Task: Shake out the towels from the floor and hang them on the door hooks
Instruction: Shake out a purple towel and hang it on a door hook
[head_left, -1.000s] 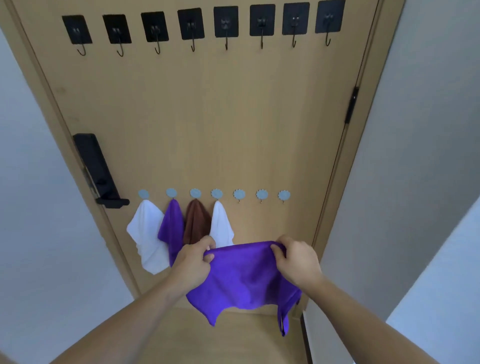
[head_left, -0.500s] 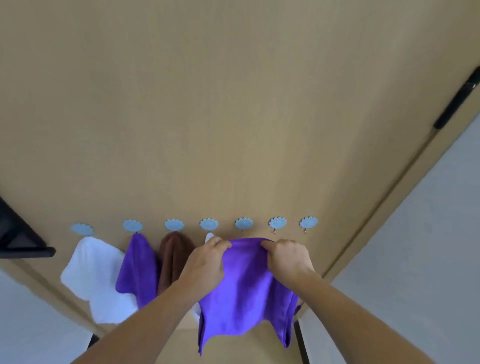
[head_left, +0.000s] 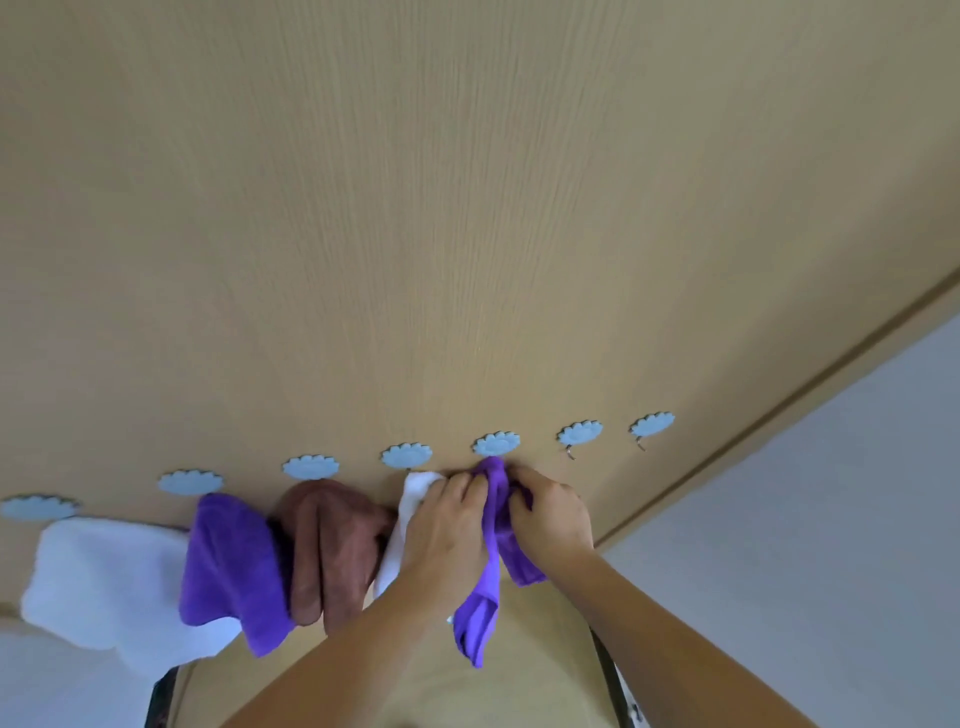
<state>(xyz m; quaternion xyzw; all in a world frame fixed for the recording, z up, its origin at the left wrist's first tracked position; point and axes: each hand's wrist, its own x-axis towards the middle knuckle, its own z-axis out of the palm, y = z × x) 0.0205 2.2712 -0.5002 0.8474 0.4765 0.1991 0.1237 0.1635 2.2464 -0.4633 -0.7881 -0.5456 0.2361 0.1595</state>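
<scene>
The purple towel (head_left: 492, 525) I am hanging is bunched between my two hands, its top gathered right under the fifth blue flower hook (head_left: 496, 443), touching the hook's lower edge. From there it drops in a narrow fold down between my wrists, its tail ending below them, against the wooden door (head_left: 467, 234).

My left hand (head_left: 448, 525) pinches the towel from the left side of that fifth hook, fingers curled onto the cloth near its top. My right hand (head_left: 551, 514) grips it from the right side, fingers curled in and closed around a fold, with a loose purple flap (head_left: 524, 569) hanging under the palm.

Just left of the fifth hook, a white towel (head_left: 410, 512) hangs from the fourth hook (head_left: 407, 455), partly behind my left hand. Further left of it hangs a brown towel (head_left: 332, 551), under the third hook (head_left: 310, 466). Beyond that comes a second purple towel (head_left: 234, 566) under the second hook (head_left: 190, 482). Furthest left is a wide white towel (head_left: 104, 582) under the first hook (head_left: 39, 507).

To the right of the fifth hook, two more flower hooks (head_left: 580, 432) (head_left: 652, 424) are bare, their small metal prongs showing. Past them runs the door's edge, then a pale grey wall (head_left: 831, 519).
</scene>
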